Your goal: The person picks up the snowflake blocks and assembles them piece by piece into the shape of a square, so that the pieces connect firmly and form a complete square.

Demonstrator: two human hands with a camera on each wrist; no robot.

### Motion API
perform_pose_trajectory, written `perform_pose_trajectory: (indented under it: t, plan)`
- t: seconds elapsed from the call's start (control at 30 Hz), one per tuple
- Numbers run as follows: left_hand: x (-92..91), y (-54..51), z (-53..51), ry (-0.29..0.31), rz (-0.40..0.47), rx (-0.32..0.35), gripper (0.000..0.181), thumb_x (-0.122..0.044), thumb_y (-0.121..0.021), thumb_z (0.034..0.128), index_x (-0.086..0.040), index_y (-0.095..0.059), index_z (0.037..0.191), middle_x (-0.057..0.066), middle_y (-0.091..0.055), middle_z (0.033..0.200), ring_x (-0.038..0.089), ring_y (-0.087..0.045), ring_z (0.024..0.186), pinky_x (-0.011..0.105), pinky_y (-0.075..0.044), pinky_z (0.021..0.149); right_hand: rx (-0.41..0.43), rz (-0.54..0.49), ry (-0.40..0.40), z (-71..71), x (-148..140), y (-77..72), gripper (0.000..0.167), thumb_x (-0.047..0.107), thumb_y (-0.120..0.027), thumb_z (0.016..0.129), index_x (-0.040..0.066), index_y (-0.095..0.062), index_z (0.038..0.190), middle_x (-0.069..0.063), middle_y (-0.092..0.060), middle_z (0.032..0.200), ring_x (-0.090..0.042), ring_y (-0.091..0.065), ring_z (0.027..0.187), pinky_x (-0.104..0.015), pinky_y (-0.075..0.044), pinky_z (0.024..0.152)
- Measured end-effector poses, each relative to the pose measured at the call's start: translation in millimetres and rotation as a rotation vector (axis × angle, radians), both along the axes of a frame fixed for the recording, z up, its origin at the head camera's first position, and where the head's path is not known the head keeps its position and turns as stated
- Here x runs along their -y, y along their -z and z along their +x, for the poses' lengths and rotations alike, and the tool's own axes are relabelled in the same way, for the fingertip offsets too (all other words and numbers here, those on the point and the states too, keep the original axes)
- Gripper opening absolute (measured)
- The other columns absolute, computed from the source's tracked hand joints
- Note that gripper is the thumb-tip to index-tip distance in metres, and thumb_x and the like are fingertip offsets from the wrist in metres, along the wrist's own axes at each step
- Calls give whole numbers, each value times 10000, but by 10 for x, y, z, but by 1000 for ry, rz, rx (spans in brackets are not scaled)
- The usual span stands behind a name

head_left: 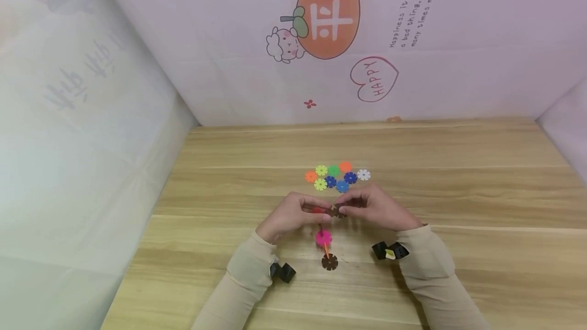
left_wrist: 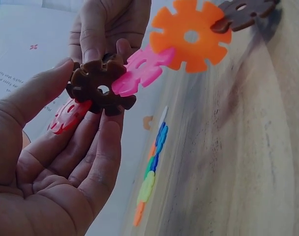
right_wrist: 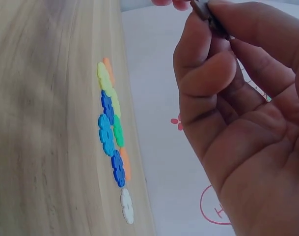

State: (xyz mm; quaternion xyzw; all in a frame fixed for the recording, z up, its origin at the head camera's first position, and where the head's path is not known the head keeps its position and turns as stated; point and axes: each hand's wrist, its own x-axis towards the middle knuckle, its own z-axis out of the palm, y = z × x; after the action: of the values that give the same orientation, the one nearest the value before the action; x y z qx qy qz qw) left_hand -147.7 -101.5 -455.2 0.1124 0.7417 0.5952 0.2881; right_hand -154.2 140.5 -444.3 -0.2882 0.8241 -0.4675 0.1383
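My left hand [head_left: 293,215] grips a chain of notched plastic discs, thumb and fingers at a brown disc [left_wrist: 93,88]. A red disc [left_wrist: 69,116] joins on at its side. From there the chain runs through a pink disc [left_wrist: 143,71] and an orange disc [left_wrist: 176,37] to a brown end disc [head_left: 329,262] hanging nearest the body. My right hand [head_left: 376,209] pinches a dark brown disc [right_wrist: 208,14] between thumb and index finger, right against the left hand's brown disc. Fingers partly hide that contact, so whether those two discs interlock cannot be told.
Beyond the hands, several loose discs lie flat in a cluster on the wooden table, among them a yellow disc [head_left: 321,184], a green disc [head_left: 334,170], a light blue disc [head_left: 342,186] and a white disc [head_left: 364,174]. A printed cloth wall [head_left: 257,90] stands behind the table.
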Motion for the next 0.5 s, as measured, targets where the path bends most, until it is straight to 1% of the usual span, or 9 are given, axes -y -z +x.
perform_pose_trajectory:
  t: [0.13,0.27,0.37,0.5]
  plan:
    - [-16,-15,3,-9,-18,-9,278,-162,-790,833,-136,-747,1106,47,-761,1048,249,-731,956,321,-553,918,1,3,-1,9,29,-1,172,109,-705,907,131,-752,1071,5,-736,994,-82,-656,872,-230,-554,753]
    - [-17,-26,8,-21,-10,2,280,-146,-793,828,-117,-747,1103,67,-758,1059,275,-729,968,304,-571,880,20,6,6,12,50,12,171,104,-695,916,126,-750,1076,-1,-740,1013,-83,-662,904,-232,-557,785]
    - [-13,-25,8,-18,7,7,287,-148,-789,831,-108,-741,1111,85,-756,1060,304,-723,982,310,-571,880,38,-4,15,12,47,17,180,93,-693,914,115,-745,1086,-14,-741,1026,-91,-670,917,-235,-562,799]
    - [-8,-30,10,-11,3,15,300,-179,-790,835,-122,-734,1125,71,-752,1077,276,-721,990,329,-555,923,56,-23,5,8,31,20,197,104,-694,915,117,-736,1107,-25,-740,1053,-95,-677,934,-238,-564,813]
